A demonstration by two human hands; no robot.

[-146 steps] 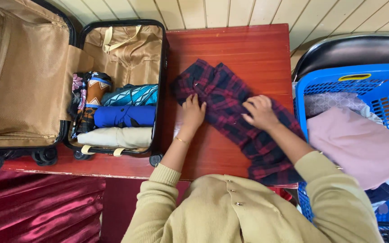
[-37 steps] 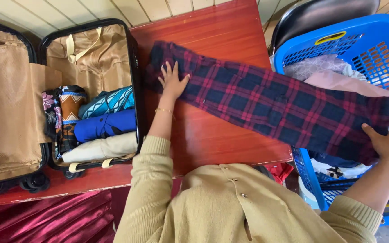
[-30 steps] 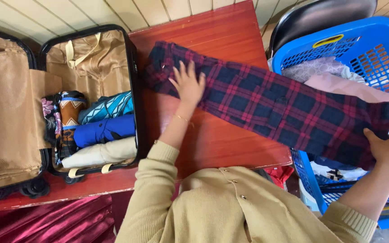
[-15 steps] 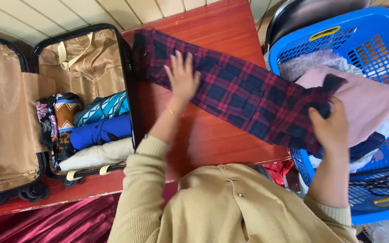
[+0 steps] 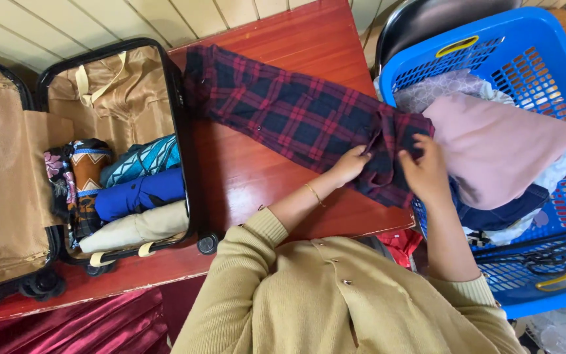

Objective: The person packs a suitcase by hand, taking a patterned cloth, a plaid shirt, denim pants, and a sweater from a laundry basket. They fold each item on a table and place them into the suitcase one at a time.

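Observation:
A red and navy plaid garment (image 5: pixel 283 111) lies folded into a long strip across the red-brown wooden table (image 5: pixel 276 26). Its right end is turned back on itself at the table's right edge. My left hand (image 5: pixel 350 164) and my right hand (image 5: pixel 422 172) both grip that turned end, fingers curled into the cloth. An open black suitcase (image 5: pixel 177 98) with a tan lining lies at the left. In it several rolled clothes (image 5: pixel 140 194) are packed side by side: patterned, teal, blue and cream.
A blue plastic laundry basket (image 5: pixel 558 78) stands at the right, with a pink cloth (image 5: pixel 499 144) and other clothes piled in it. A dark chair seat (image 5: pixel 427 19) shows behind it. Dark red cloth (image 5: pixel 67 328) hangs below the table's front edge.
The garment was spread out long over the basket. My right hand has folded its far end back toward the table, and my left hand has moved from the left end to the right end.

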